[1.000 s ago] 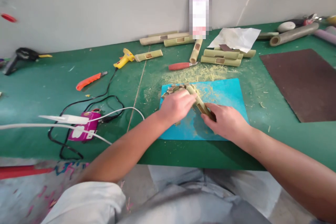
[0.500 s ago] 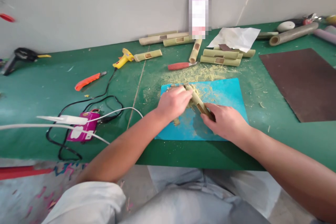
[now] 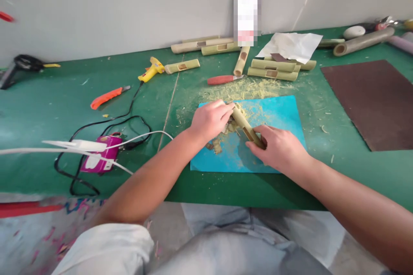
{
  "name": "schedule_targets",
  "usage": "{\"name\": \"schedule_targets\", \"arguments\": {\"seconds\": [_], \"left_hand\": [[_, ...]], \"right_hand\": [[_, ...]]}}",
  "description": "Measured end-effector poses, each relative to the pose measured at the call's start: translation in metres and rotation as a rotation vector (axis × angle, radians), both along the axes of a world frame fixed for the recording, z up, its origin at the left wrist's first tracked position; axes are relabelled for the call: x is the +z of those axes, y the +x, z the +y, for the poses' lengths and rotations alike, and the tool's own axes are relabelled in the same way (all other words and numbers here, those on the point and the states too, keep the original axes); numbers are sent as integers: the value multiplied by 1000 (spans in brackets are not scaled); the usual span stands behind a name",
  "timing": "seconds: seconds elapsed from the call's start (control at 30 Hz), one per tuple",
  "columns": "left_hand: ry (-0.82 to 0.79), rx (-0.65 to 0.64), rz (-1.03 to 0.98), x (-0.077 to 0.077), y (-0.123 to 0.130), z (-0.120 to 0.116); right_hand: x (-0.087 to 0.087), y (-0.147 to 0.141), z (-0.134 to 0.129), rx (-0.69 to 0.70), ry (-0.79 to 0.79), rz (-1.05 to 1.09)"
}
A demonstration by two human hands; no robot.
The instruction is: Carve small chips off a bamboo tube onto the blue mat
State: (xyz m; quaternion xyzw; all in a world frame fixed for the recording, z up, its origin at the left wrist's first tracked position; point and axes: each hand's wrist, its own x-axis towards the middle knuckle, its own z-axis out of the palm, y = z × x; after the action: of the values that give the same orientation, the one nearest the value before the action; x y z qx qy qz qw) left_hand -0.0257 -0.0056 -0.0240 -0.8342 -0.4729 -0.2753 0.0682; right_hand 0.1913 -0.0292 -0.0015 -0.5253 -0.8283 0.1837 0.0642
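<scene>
My right hand (image 3: pixel 279 144) is closed around the near end of a pale green bamboo tube (image 3: pixel 242 121) with a rectangular opening cut in its side. The tube lies at a slant over a blue sheet (image 3: pixel 222 161). At the tube's far end is my left hand (image 3: pixel 211 120), its fingers closed and bent down against the tip. Something small and dark shows at those fingertips, but I cannot make out what it is. Brown scraps (image 3: pixel 217 145) lie below my left hand, and pale shavings (image 3: pixel 247 90) are strewn beyond the sheet.
Behind the sheet lie a red-handled knife (image 3: pixel 221 80) and several cut bamboo tubes (image 3: pixel 272 73). To the left are a yellow glue gun (image 3: pixel 151 69), an orange cutter (image 3: pixel 108 98) and a purple power block (image 3: pixel 102 154) with trailing cords. A dark brown sheet (image 3: pixel 371 103) lies right.
My left hand has drawn back slightly to the left along the tube's far end, uncovering more of it and the scraps below. My right hand keeps its hold. The view has shifted slightly.
</scene>
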Motion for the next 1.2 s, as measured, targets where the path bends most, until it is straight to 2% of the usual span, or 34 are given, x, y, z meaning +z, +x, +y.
{"name": "schedule_targets", "arguments": {"seconds": [0.1, 0.13, 0.27, 0.4, 0.53, 0.7, 0.93, 1.2], "left_hand": [[-22, -136, 24, 0, 1, 0], [-19, -141, 24, -1, 1, 0], [8, -13, -14, 0, 2, 2], [11, -129, 16, -1, 3, 2], [30, 26, 14, -2, 4, 3], [0, -48, 61, 0, 9, -6], [108, 28, -17, 13, 1, -10], [-9, 93, -82, 2, -9, -3]], "right_hand": [[-2, 1, 1, 22, -8, 4], [-2, 1, 1, 25, -3, 9], [-3, 1, 2, 13, 14, 24], [-2, 1, 2, 18, -3, 18], [-1, 0, 2, 5, -12, 13], [-1, 0, 2, 2, -26, 26], [1, 2, 1, -9, 13, 157], [-6, 1, 2, 45, -61, 153]]}}
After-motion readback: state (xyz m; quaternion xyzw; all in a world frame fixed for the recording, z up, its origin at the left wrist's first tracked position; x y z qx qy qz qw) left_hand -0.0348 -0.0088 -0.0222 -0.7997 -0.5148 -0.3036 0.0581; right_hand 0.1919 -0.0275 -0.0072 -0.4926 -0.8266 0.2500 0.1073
